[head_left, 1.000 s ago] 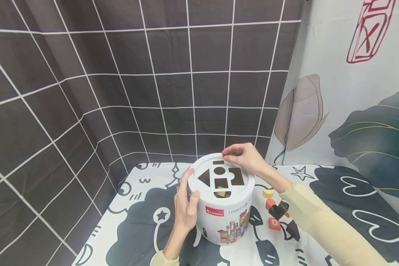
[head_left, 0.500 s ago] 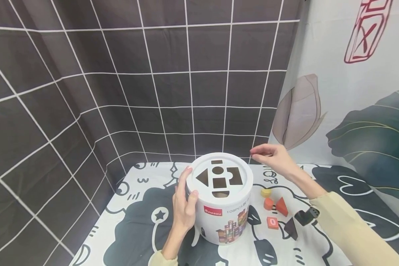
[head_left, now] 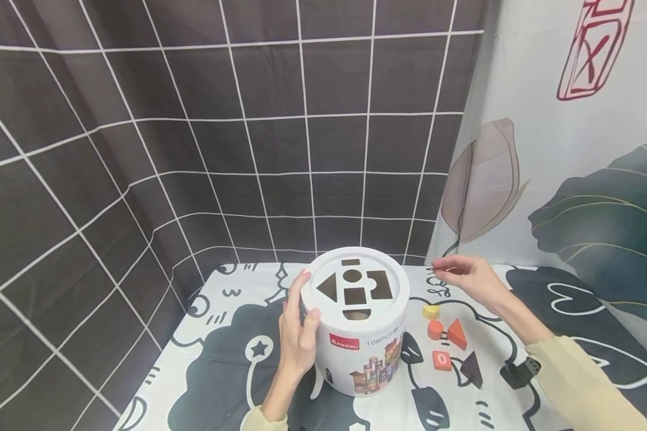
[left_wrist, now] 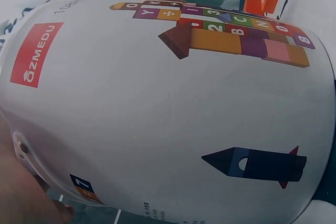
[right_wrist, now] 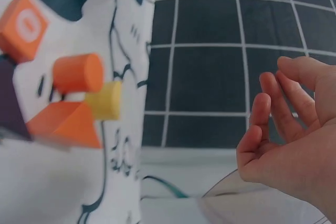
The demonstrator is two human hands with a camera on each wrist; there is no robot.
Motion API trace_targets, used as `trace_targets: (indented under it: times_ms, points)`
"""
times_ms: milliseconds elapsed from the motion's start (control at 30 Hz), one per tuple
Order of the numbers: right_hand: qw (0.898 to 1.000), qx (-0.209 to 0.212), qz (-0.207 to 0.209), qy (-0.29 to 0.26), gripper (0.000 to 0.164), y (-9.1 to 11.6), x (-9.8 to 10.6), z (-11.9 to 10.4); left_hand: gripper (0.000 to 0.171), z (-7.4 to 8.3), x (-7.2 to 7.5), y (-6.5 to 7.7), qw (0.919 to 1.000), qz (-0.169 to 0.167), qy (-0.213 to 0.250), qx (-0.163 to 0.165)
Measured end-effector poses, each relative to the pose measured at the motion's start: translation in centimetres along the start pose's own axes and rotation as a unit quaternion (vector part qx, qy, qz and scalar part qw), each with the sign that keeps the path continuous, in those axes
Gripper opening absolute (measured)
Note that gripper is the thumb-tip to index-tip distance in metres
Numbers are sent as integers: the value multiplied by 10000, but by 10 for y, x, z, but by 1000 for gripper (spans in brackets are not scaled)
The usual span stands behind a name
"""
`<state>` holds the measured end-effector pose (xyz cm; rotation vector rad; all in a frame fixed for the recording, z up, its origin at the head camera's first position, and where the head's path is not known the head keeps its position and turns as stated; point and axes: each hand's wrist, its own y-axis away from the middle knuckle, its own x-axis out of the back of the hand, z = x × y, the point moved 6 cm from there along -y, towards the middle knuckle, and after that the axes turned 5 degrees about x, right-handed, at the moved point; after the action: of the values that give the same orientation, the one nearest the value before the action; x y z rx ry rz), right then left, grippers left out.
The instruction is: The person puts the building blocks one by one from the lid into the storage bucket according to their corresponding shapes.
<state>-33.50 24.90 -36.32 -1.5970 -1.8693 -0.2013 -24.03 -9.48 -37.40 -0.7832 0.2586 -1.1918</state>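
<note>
A white bucket [head_left: 356, 374] stands upright, its white lid [head_left: 388, 311] pierced by several cut-out shapes. My left hand [head_left: 299, 332] rests against the bucket's left side, fingertips at the lid's rim and thumb on the front; the left wrist view shows the printed bucket wall [left_wrist: 157, 108] close up. To the right of the bucket, my right hand [head_left: 471, 278] is in the air with loosely bent fingers and nothing in them. Below it lie a yellow block [head_left: 431, 312], an orange cylinder [head_left: 435, 330], a red-orange triangular block [head_left: 456, 334], an orange cube [head_left: 441, 360] marked 0 and a dark purple triangular block [head_left: 471, 369].
A black-and-white patterned cloth [head_left: 210, 383] covers the surface. Behind it hangs a dark grid curtain [head_left: 280, 143], with a light floral curtain [head_left: 561, 179] at the right. The right wrist carries a small black camera [head_left: 519, 372].
My right hand has left the lid's far edge and moved right and a little down, above the blocks. The yellowish piece seen in the front lid opening is out of sight. My left hand stays put.
</note>
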Motion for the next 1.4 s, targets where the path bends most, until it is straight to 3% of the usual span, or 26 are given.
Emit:
trace_targets:
  times_ms: [367,733,1233,1400]
  points:
    - [9993,-334,-19,183,32,10,-11,41,60,1,1,0,10000,33,-43,26]
    - [9979,-606,-217,-63,36,17,-22,69,60,1,1,0,10000,25,-26,-72]
    - [9977,-539,-330,-261,36,21,-35,88,60,1,0,0,10000,7,-61,-10]
    - [9966,-696,-379,-246,36,21,-39,92,60,1,0,0,10000,15,-54,-3]
